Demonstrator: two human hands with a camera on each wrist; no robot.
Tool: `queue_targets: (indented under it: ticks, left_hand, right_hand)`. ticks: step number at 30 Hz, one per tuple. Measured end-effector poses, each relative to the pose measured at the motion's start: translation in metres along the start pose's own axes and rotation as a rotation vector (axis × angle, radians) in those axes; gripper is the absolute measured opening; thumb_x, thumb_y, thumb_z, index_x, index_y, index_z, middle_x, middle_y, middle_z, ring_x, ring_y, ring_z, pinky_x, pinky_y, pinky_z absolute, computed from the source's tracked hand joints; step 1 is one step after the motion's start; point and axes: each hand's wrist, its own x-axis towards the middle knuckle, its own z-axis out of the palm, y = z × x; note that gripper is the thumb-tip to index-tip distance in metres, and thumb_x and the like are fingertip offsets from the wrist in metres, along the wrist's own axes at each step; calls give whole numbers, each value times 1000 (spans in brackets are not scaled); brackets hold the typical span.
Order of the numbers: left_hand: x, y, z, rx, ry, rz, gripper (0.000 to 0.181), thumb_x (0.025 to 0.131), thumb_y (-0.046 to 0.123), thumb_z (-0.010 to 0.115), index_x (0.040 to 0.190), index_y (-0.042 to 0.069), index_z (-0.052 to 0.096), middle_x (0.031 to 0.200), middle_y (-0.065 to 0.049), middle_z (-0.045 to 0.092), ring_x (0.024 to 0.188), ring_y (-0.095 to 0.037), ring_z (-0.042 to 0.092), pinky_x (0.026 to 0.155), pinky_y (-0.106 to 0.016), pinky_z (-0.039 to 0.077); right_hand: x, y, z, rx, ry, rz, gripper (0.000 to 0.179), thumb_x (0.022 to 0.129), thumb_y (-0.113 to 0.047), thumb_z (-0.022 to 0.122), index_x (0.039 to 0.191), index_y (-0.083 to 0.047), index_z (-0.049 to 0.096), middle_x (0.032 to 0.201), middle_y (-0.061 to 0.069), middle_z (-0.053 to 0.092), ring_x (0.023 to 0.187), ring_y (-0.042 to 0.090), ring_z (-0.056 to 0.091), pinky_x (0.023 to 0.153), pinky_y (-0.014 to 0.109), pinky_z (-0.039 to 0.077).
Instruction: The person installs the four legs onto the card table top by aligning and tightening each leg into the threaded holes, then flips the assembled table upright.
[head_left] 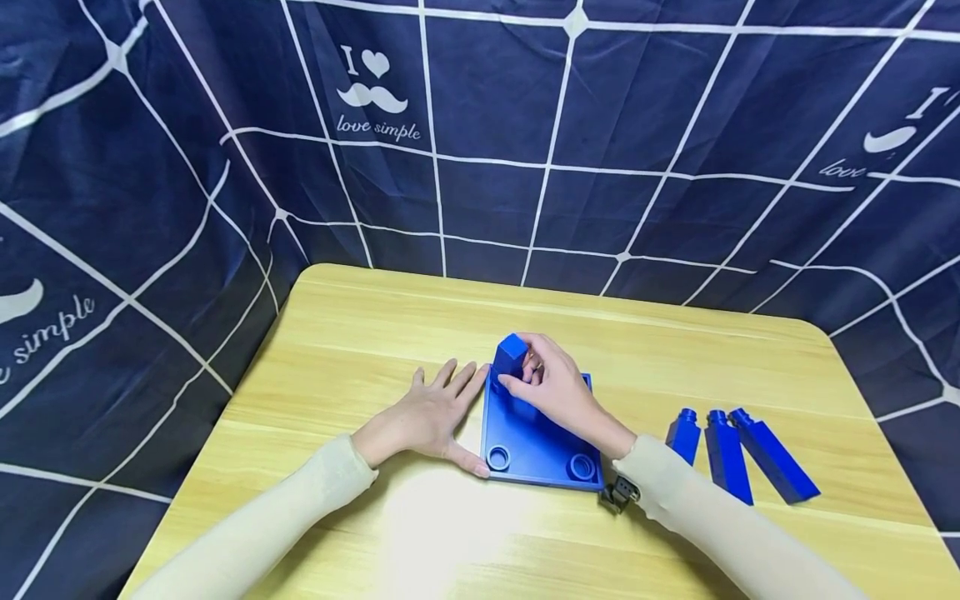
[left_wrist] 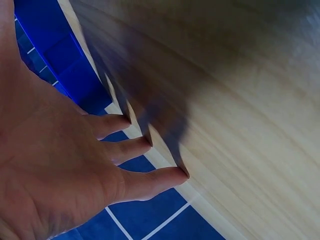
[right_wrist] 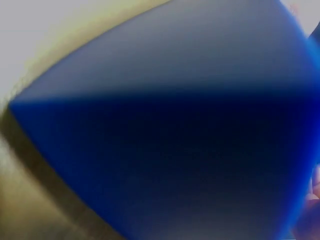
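A blue square board (head_left: 531, 437) with raised rims lies on the table, two round threaded sockets showing at its near corners. At its far left corner my right hand (head_left: 558, 385) pinches a blue square leg (head_left: 510, 357), which stands about upright there; its lower end is hidden. My left hand (head_left: 438, 417) is spread flat on the table, thumb and forefinger at the board's left edge. The left wrist view shows the left hand (left_wrist: 70, 165) with straight fingers beside a blue piece. A blurred blue surface (right_wrist: 165, 150) fills most of the right wrist view.
Three more blue legs (head_left: 727, 462) with threaded ends lie on the wooden table (head_left: 360, 333) to the right. A small black device (head_left: 619, 493) sits at the right wrist. Dark blue cloth (head_left: 487, 200) with white lines hangs behind and to the sides.
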Motion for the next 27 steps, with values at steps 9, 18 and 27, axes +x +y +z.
queue_targets:
  ticks: [9, 18, 27]
  left_hand:
    - [1, 0, 1, -18, -5, -1, 153, 70, 97, 71, 177, 14, -1, 181, -17, 13, 163, -48, 14, 117, -83, 20]
    - [1, 0, 2, -27, -1, -3, 154, 70, 97, 72, 177, 14, -2, 181, -17, 13, 163, -48, 13, 117, -83, 18]
    - [0, 2, 2, -47, 0, 2, 154, 70, 95, 75, 177, 15, -2, 180, -21, 14, 162, -51, 14, 114, -86, 19]
  right_hand:
    - [0, -1, 0, 24, -22, 47, 22, 98, -26, 87, 99, -16, 68, 80, -4, 65, 70, 18, 63, 61, 25, 48]
    - [-2, -2, 1, 2, -4, 23, 20, 98, -24, 87, 101, -16, 69, 81, -5, 65, 71, 16, 64, 62, 25, 50]
    - [-5, -5, 4, -12, 17, 15, 21, 98, -23, 87, 104, -12, 71, 81, -5, 65, 70, 15, 63, 62, 24, 51]
